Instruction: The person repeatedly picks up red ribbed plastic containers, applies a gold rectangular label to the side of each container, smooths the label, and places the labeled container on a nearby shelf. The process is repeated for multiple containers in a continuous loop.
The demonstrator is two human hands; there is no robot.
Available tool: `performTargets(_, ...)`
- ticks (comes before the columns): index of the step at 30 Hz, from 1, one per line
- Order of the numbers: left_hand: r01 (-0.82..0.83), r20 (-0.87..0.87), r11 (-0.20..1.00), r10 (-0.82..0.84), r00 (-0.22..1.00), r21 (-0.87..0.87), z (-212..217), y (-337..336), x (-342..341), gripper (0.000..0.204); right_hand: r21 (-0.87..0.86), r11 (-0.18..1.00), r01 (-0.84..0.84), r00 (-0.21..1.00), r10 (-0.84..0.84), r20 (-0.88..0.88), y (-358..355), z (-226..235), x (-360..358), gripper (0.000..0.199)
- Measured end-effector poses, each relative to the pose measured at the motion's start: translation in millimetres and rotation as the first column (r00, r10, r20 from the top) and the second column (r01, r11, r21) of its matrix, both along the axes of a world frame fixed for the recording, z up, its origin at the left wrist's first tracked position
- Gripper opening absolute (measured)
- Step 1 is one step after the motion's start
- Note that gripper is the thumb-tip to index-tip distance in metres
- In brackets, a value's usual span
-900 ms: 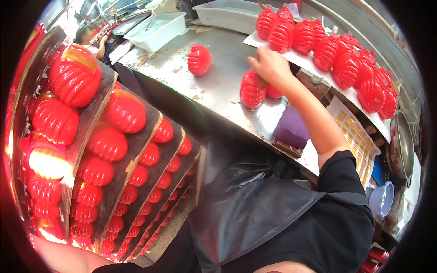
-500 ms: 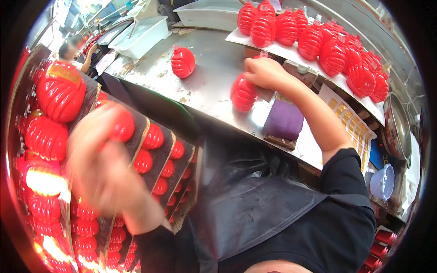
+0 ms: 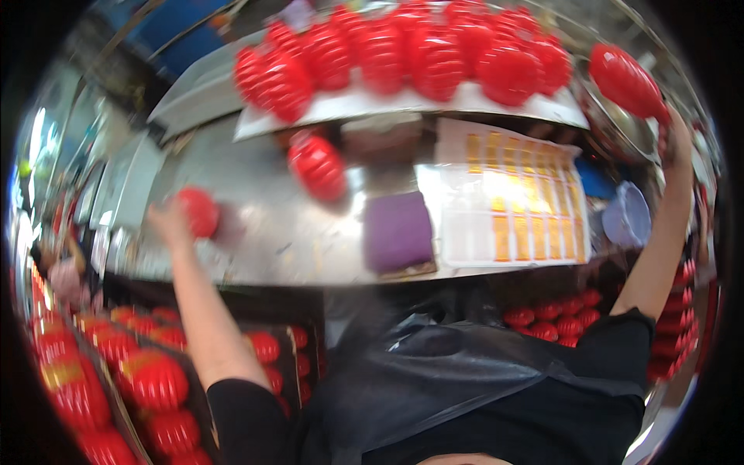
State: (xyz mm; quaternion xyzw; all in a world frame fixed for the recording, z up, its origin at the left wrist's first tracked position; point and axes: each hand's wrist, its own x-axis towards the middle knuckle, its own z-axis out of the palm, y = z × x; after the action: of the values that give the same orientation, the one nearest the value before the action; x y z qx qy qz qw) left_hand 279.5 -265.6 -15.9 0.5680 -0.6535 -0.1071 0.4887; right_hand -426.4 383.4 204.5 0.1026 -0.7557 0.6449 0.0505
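My left hand (image 3: 164, 222) is blurred, its fingers against the left side of a red ribbed bottle (image 3: 200, 212) standing on the metal table. They seem closed round it. Far out at the right, my right hand (image 3: 676, 139) grips another red bottle (image 3: 622, 76) by one end and holds it up, tilted, over a round metal pan (image 3: 620, 124). A third red bottle (image 3: 318, 167), leaning a little in the picture, is on the table between my arms. Near the front edge sits a purple cloth pad (image 3: 399, 231).
Several red bottles (image 3: 438, 66) crowd a white raised shelf (image 3: 473, 108) at the back. A white sheet of gold labels (image 3: 453, 178) lies right of the pad, beside a pale purple basket (image 3: 626, 217). Racks of red bottles (image 3: 155, 380) stand low at left.
The view has turned right. My left hand has gone from above the left rack to a bottle on the table. My right hand has swung far right, raising a bottle.
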Motion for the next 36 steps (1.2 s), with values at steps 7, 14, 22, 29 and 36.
performTargets(7, -0.032, -0.063, 0.99, 0.041, 0.997, 0.138, -14, -32, -4, 0.047, -0.207, 0.961, 0.182, 0.983, -0.177, 0.044, -1, -66, -95, 0.032)
performTargets(14, 0.073, 0.004, 0.996, -0.074, 0.997, 0.055, 6, 31, -65, 0.038, 0.554, 0.688, 0.469, 0.882, -0.333, -0.333, 0, -115, -156, 0.036)
performTargets(22, 0.33, -0.233, 0.928, -0.287, 0.929, 0.174, 35, 135, -151, 0.027, 0.858, 0.467, 0.214, 0.977, -0.099, -0.189, -10, -92, -140, 0.048)
performTargets(29, 0.45, -0.317, 0.845, -0.359, 0.878, 0.29, 26, 163, -172, 0.03, 0.844, 0.489, 0.22, 0.973, -0.05, -0.224, -4, -103, -155, 0.044)
performTargets(36, 0.439, -0.24, 0.873, -0.388, 0.89, 0.213, 5, 164, -172, 0.052, 0.05, 0.973, 0.224, 0.972, -0.227, 0.063, 25, -106, -152, 0.03)
